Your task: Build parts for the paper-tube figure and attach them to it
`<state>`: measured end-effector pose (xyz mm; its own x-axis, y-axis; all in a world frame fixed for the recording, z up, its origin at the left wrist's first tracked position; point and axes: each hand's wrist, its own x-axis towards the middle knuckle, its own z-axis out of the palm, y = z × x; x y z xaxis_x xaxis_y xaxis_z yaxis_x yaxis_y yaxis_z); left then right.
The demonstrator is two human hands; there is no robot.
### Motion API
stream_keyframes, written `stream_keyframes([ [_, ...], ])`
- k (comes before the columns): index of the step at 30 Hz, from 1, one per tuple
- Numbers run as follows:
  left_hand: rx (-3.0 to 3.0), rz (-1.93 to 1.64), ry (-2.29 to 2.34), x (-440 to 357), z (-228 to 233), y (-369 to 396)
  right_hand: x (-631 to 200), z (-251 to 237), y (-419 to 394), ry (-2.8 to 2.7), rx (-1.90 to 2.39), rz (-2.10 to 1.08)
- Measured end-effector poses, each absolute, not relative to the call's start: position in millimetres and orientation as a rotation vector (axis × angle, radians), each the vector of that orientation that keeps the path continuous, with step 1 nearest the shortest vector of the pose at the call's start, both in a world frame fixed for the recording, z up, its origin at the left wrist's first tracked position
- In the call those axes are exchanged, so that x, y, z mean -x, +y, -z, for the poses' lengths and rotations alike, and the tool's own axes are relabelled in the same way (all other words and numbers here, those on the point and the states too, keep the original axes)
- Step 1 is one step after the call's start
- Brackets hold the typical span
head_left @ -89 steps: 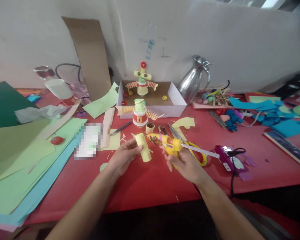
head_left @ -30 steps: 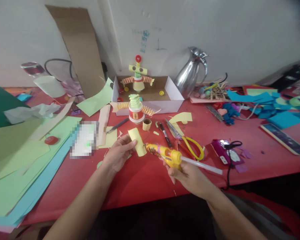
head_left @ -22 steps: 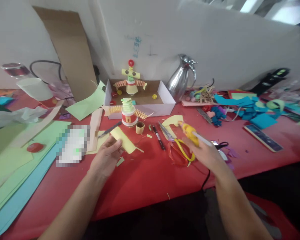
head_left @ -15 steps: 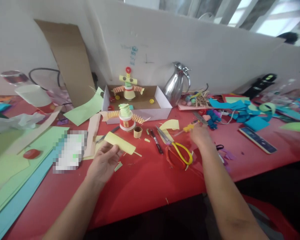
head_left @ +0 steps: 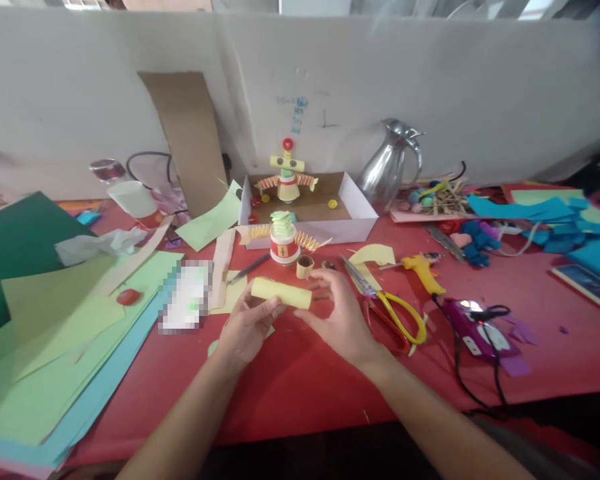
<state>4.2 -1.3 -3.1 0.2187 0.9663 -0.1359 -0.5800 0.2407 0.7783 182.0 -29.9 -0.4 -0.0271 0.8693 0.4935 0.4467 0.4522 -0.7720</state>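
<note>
A pale yellow paper roll lies level in my left hand, pinched between thumb and fingers near its left end. My right hand is at the roll's right end, thumb and fingers spread around it; whether a fingertip touches the paper I cannot make out. Just behind the roll is a small brown paper ring. A paper-cup figure with folded yellow arms and a green folded neck stands behind that. Red-and-yellow-handled scissors lie right of my right hand, with a yellow glue gun beyond.
A white box holds a finished-looking paper figure. A steel jug stands at its right. Coloured paper sheets and a blurred-out phone lie left. A purple device with a black cable sits right.
My right hand has left the glue gun and come left to the roll's right end. The roll has moved in front of the small ring, still in my left hand. The view has turned.
</note>
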Motion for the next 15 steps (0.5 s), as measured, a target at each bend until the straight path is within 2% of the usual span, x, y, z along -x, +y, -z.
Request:
stream_keyframes([
  [11, -0.667, -1.160, 0.720, -4.1, 3.5, -2.0, -191.3, 17.2, -34.3, -1.950, 0.929, 0.210],
  [15, -0.765, -1.163, 0.731, -5.9, 5.1, -6.4, -189.1, 11.8, -36.0, -1.828, 0.928, 0.110],
])
